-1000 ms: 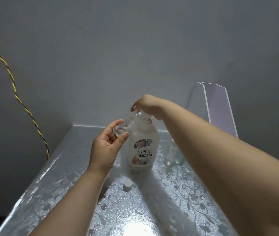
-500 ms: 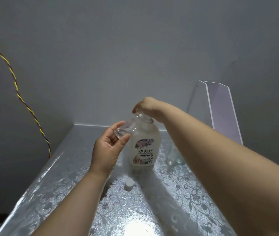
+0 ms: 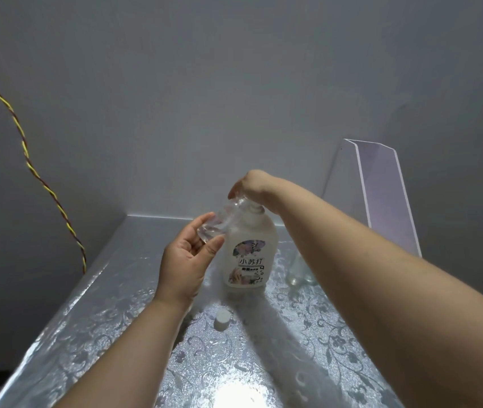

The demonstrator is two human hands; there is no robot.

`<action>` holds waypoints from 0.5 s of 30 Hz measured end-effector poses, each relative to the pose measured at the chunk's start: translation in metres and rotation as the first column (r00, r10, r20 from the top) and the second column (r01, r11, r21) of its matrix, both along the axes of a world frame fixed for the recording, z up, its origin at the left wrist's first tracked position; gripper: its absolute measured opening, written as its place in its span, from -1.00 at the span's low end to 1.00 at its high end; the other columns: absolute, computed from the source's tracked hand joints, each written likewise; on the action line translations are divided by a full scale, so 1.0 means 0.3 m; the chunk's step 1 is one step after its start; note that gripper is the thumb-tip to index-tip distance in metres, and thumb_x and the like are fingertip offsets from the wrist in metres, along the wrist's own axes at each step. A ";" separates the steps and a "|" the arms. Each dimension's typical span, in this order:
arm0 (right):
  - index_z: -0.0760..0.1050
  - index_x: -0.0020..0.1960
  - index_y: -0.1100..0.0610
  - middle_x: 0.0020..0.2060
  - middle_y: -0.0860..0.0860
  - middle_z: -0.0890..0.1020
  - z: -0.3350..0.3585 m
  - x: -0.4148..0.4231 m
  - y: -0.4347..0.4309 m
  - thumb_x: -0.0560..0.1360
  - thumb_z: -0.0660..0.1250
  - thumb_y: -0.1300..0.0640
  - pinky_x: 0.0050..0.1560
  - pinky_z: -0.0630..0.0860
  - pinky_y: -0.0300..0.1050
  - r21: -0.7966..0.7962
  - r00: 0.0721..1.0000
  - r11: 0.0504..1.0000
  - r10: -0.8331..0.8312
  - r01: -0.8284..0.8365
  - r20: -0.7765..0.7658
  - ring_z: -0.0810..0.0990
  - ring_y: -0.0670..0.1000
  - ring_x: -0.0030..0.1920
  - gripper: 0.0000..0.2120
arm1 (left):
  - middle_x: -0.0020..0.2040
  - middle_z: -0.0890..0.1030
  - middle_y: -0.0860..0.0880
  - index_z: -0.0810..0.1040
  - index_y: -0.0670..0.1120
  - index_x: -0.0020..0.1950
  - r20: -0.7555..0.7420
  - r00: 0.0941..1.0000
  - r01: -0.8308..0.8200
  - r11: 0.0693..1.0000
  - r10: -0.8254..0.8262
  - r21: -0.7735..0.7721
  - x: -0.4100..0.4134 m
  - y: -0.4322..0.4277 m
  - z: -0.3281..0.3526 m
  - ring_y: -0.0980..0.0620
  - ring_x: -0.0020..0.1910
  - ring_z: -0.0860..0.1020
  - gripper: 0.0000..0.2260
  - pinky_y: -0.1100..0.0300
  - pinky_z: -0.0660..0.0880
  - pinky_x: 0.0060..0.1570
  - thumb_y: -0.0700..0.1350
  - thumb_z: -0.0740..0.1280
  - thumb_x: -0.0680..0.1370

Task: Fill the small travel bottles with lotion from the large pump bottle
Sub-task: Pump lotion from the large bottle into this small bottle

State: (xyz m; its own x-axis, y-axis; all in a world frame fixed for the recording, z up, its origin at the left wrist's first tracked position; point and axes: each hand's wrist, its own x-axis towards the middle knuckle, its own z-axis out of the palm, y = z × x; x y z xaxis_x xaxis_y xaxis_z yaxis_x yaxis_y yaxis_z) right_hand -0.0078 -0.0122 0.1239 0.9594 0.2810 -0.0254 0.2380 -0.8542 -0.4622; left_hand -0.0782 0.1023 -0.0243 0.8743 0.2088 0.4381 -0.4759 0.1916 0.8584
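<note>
Head view: left hand point(image 3: 185, 262) grips tilted travel bottle point(image 3: 213, 228) at pump bottle point(image 3: 249, 254), right hand point(image 3: 256, 184) clasping its pump

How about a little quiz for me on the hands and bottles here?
1. Fill in: the right hand rests on the ____ of the large pump bottle.
2. Which holds the small clear bottle? A) left hand B) right hand
3. True or false: the white cap lies on the table.
Key: 1 top; 2 A; 3 true.
</note>
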 end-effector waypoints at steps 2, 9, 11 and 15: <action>0.53 0.27 0.29 0.28 0.15 0.55 -0.001 0.000 0.001 0.57 0.16 0.36 0.36 0.39 -0.04 -0.005 1.000 1.000 0.006 -0.006 -0.008 0.50 0.14 0.30 -0.68 | -0.04 0.69 0.04 0.57 0.13 0.17 -0.002 1.000 -0.010 1.000 0.010 0.011 0.002 0.002 -0.006 0.05 -0.01 0.58 -0.64 0.31 0.51 -0.01 -0.08 0.46 0.39; 0.54 0.27 0.23 0.28 0.15 0.54 0.034 -0.001 -0.006 0.59 0.14 0.29 0.26 0.41 -0.09 0.059 1.000 0.998 -0.002 0.001 0.010 0.49 0.15 0.28 -0.68 | -0.05 0.51 -0.10 0.57 0.26 0.21 0.042 0.999 -0.034 0.998 0.032 0.056 0.016 0.018 0.006 -0.06 -0.03 0.45 -0.58 0.05 0.43 0.06 0.11 0.50 0.36; 0.54 0.27 0.23 0.28 0.14 0.54 0.037 0.002 -0.001 0.58 0.13 0.31 0.24 0.41 -0.11 0.041 1.000 0.999 0.002 -0.002 0.019 0.49 0.14 0.28 -0.67 | -0.04 0.51 -0.09 0.57 0.27 0.21 0.040 0.999 -0.037 0.998 0.035 0.056 0.020 0.018 0.006 -0.06 -0.03 0.46 -0.57 0.05 0.43 0.06 0.12 0.50 0.35; 0.54 0.27 0.25 0.30 0.12 0.53 0.020 -0.001 0.005 0.59 0.09 0.37 0.29 0.40 -0.10 0.012 1.000 1.000 -0.022 0.022 -0.016 0.49 0.13 0.30 -0.65 | -0.03 0.53 -0.09 0.58 0.27 0.19 0.025 0.999 -0.030 0.998 0.029 0.049 0.024 0.013 -0.007 -0.05 -0.01 0.46 -0.60 0.05 0.43 0.08 0.06 0.50 0.37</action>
State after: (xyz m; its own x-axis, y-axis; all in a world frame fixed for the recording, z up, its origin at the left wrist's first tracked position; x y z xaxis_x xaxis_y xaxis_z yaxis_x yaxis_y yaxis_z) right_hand -0.0080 -0.0109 0.1298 0.9649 0.2600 -0.0371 0.2116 -0.8534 -0.4764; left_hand -0.0709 0.1062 -0.0263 0.8571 0.2118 0.4695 -0.5015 0.1352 0.8545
